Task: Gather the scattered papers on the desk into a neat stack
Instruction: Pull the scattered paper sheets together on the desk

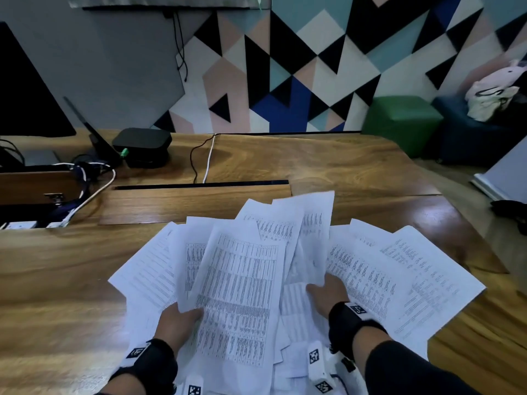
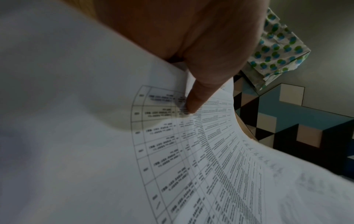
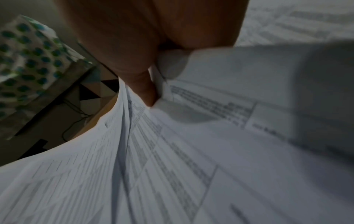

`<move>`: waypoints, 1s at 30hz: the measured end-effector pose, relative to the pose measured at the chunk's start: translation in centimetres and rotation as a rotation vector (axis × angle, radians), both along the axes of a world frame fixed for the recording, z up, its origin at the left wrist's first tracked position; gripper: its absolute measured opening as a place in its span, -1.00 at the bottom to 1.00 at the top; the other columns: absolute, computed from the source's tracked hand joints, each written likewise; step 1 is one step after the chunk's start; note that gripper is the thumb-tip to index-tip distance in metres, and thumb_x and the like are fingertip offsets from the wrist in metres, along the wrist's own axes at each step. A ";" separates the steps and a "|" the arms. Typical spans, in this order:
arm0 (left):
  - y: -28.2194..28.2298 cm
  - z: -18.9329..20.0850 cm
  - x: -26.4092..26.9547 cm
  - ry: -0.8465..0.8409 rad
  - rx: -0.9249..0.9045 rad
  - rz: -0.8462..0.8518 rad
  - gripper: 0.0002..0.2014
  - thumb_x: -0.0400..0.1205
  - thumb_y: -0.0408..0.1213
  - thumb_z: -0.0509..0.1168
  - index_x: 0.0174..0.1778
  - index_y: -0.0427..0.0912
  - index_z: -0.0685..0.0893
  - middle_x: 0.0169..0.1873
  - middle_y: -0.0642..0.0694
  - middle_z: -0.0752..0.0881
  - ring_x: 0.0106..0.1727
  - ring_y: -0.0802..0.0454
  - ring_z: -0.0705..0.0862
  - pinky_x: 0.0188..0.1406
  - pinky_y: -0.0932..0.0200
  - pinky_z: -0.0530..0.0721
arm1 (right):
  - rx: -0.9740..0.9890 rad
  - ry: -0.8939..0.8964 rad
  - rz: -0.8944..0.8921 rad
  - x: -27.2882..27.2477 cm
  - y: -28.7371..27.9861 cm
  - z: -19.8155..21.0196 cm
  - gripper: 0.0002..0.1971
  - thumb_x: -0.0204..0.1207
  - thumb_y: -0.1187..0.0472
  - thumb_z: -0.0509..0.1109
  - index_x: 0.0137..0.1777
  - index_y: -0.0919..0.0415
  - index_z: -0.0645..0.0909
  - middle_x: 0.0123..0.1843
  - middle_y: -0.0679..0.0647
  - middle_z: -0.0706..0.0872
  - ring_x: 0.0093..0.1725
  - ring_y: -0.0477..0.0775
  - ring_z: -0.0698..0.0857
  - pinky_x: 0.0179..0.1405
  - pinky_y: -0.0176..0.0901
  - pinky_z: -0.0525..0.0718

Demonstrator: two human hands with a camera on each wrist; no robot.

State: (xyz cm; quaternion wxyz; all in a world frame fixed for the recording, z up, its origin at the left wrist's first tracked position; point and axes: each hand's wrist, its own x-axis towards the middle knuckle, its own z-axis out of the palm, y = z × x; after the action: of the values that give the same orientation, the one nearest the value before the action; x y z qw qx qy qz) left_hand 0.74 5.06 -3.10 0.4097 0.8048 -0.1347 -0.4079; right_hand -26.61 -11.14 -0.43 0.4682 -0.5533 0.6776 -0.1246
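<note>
papers (image 1: 242, 280) fanned between both hands | left hand (image 1: 182, 320) pinches sheets | right hand (image 1: 328, 295) pinches sheets | desk (image 1: 57, 280) beneath

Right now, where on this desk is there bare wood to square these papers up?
Bare wood left of the papers, near the left hand, and beyond them by the black slot. Crowded: the cables and black box far left.

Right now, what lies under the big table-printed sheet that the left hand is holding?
Under the table-printed sheet more white papers fan out on the wooden desk. The left hand grips its edge, fingers hidden beneath. How many sheets lie there is covered.
</note>
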 end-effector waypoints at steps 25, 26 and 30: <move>-2.0 2.0 -2.3 -0.368 0.073 -0.338 -0.84 0.58 -0.36 0.21 -0.19 -0.17 0.69 -0.24 -0.11 0.80 -0.17 -0.09 0.74 -0.13 0.06 0.68 | 0.052 0.103 -0.006 -5.4 -2.8 1.4 -0.71 0.46 0.22 0.45 0.13 0.29 0.54 0.09 0.27 0.69 -0.04 0.20 0.63 -0.05 -0.13 0.57; -2.0 2.1 -2.4 -0.399 0.089 -0.361 -0.83 0.59 -0.35 0.19 -0.18 -0.17 0.70 -0.24 -0.11 0.79 -0.17 -0.08 0.73 -0.13 0.07 0.67 | 0.035 0.135 0.014 -5.1 -2.7 1.2 -0.66 0.47 0.22 0.44 0.21 0.29 0.55 0.17 0.28 0.69 -0.02 0.20 0.64 -0.05 -0.15 0.56; -2.2 2.5 -3.0 -0.478 0.107 -0.440 -0.78 0.61 -0.39 0.13 -0.26 -0.11 0.64 -0.33 -0.01 0.72 -0.28 0.07 0.64 -0.33 0.19 0.53 | -0.208 0.259 0.024 -5.0 -3.3 3.4 -0.84 0.57 0.27 0.26 -0.01 0.27 0.66 -0.02 0.24 0.76 -0.07 0.26 0.70 -0.12 -0.18 0.57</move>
State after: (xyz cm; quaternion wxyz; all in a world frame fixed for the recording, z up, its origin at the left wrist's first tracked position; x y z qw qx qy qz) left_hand -2.30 2.87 -0.55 0.2256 0.8497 -0.3760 -0.2929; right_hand -31.61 -14.41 2.93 0.3185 -0.6184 0.7090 -0.1159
